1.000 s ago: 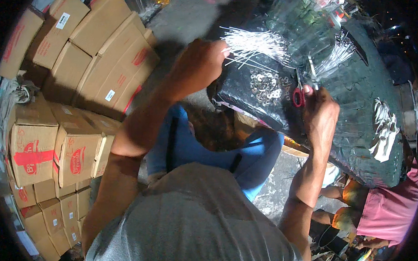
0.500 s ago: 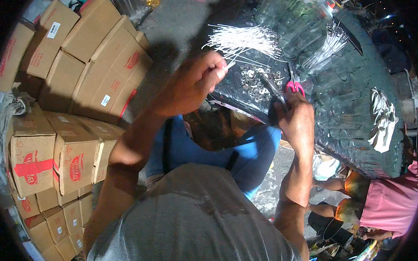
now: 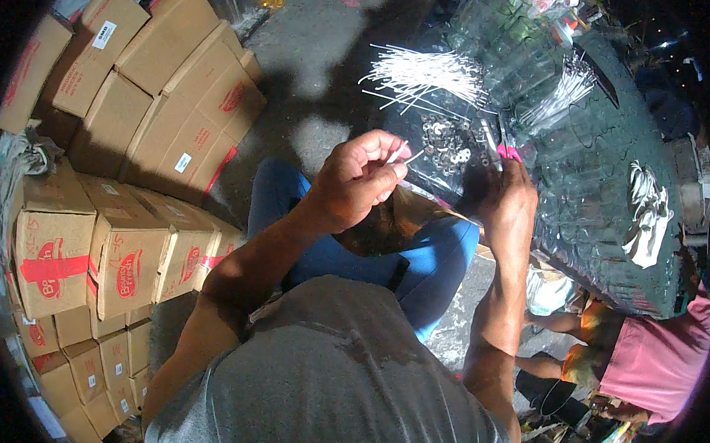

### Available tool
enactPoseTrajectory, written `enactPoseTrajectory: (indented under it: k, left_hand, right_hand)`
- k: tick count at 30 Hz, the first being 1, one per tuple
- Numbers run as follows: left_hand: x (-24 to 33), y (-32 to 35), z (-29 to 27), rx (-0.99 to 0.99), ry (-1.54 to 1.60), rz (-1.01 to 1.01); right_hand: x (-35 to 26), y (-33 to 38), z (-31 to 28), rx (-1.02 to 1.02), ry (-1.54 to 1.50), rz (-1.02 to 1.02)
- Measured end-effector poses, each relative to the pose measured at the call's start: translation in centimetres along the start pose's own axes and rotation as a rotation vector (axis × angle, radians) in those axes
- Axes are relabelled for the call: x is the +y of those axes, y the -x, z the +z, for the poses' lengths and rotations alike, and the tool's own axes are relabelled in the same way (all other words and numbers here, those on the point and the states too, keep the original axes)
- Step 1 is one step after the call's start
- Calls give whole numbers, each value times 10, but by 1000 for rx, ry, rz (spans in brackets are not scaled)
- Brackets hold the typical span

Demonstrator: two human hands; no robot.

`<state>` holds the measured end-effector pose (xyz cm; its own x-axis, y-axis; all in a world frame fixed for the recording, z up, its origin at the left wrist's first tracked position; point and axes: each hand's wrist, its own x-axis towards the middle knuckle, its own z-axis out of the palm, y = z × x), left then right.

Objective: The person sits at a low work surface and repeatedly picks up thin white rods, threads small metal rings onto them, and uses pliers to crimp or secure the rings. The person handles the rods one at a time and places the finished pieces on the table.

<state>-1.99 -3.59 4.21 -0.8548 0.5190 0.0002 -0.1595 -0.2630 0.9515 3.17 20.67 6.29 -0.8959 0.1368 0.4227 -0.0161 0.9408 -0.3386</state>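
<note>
My left hand point(image 3: 357, 178) is closed in a pinch on thin white wicks point(image 3: 397, 154), their ends poking out past the thumb and forefinger. My right hand point(image 3: 513, 195) lies at the table's near edge, its fingers partly in shadow around a slim silver metal tool point(image 3: 489, 138). Touching or just beyond those fingertips are the pink handles of scissors point(image 3: 508, 153). Small metal washer-like discs point(image 3: 449, 142) lie loose between my hands. Behind them spreads a pile of long white wicks point(image 3: 426, 73) on the dark plastic-covered table.
Clear glass jars point(image 3: 578, 192) crowd the table on the right, with another wick bundle point(image 3: 563, 92) and a white cloth point(image 3: 647, 214) on top. Cardboard boxes point(image 3: 132, 251) are stacked at my left. A person in a pink shirt point(image 3: 658, 353) is at the lower right.
My left hand has come nearer to me and slightly right, with the wicks in it. The right hand has moved slightly, and the silver tool has swung upright beside the scissors.
</note>
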Motion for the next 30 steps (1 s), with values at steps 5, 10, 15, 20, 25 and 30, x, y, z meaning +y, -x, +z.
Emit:
enactPoseTrajectory:
  k: [5, 10, 15, 20, 25, 30]
  left_hand:
    - [-8, 2, -1, -50, -10, 7]
    - [-4, 4, 11, -40, -99, 86]
    - [-1, 9, 11, 9, -107, 98]
    - [-3, 8, 10, 16, -86, 133]
    - [4, 8, 8, 42, -182, 117]
    - [5, 7, 8, 87, -250, 182]
  right_hand:
    - [-20, 2, 10, -57, -728, 148]
    - [-58, 3, 27, -112, -1269, 249]
    - [-70, 2, 32, -88, -1215, 189]
    - [-81, -1, 32, -84, -1251, 186]
    - [-76, -2, 33, -125, -1295, 176]
    - [-74, -3, 35, -144, -1341, 147]
